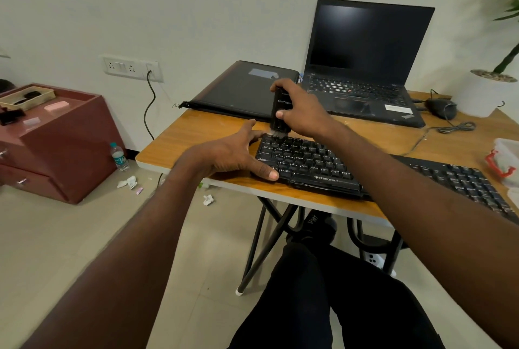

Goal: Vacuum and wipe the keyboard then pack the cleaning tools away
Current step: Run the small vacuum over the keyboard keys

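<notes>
A black keyboard (309,163) lies along the front edge of the wooden table (196,135). My right hand (302,111) grips a small black handheld vacuum (279,113), held upright with its brush tip touching the keyboard's top left corner. My left hand (233,152) holds the keyboard's left end, its thumb lying on the front edge and its fingers at the back edge. My right forearm hides part of the keyboard's middle.
An open laptop (365,68) and a black sleeve (241,90) sit at the back of the table, a mouse (441,108) and a white plant pot (483,93) at the right. A plastic packet (505,160) lies at the right edge. A red cabinet (56,138) stands on the left, and a bottle (119,156) and paper scraps are on the floor.
</notes>
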The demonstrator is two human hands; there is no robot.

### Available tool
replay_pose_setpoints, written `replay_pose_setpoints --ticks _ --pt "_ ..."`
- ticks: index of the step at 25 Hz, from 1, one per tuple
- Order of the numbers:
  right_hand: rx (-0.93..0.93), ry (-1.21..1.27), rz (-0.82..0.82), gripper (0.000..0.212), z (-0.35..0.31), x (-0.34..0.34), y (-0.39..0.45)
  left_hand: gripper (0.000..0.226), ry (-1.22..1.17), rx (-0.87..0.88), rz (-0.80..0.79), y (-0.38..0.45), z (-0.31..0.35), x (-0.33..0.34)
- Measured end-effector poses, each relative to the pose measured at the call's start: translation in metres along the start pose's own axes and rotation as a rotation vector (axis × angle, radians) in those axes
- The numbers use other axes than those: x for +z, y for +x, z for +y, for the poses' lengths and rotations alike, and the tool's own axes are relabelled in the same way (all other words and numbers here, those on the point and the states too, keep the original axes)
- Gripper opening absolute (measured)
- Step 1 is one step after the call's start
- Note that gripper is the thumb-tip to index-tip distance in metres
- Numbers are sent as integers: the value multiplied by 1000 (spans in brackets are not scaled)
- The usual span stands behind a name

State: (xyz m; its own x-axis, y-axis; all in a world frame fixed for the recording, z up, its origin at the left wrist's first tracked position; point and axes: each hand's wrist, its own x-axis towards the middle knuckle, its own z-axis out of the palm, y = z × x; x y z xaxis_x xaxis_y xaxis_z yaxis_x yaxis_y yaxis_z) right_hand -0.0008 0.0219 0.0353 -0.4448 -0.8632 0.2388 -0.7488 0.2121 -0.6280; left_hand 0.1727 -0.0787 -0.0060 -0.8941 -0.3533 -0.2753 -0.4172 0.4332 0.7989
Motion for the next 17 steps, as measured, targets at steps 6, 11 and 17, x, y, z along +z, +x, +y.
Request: replay_pose_setpoints --ticks 6,11,17 --pt "-45 -121 -55 56 -7 -17 6 159 -7 1 11 2 -2 0" --pt "-21 -117 -158 51 -8 -19 7 161 -6 4 16 0 -3 0" --pt "-156 -128 -162 54 -6 -18 -17 164 -15 17 8 -3 -2 2"
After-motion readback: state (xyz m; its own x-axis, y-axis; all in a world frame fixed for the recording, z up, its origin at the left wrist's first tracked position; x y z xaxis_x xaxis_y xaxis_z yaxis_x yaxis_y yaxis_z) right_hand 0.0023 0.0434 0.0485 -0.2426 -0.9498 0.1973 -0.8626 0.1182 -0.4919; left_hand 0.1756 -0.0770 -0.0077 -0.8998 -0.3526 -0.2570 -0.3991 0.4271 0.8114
